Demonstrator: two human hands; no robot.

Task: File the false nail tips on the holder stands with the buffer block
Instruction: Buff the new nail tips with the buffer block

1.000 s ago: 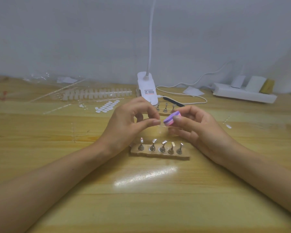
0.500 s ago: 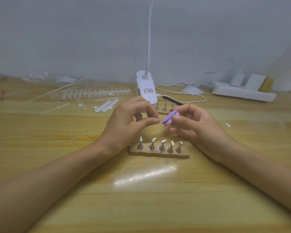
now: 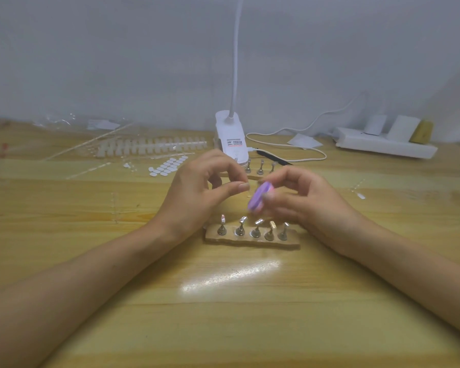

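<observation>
Right hand (image 3: 311, 203) pinches the purple buffer block (image 3: 258, 199), which is blurred and tilted on edge. Left hand (image 3: 194, 200): thumb and forefinger drawn together just beside the block. I cannot tell whether a nail tip sits between them. Both hands hover above five holder stands (image 3: 255, 231) in a wooden base (image 3: 250, 242) on the table (image 3: 223, 314). A white clip lamp (image 3: 231, 139) stands behind.

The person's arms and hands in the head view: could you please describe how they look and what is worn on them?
The left forearm and right forearm are bare, with no sleeves up to the frame edge. The left hand and right hand wear no gloves, and no ring, watch or bracelet shows. The left thumbnail looks short and unpainted. The right hand is motion-blurred.
</observation>
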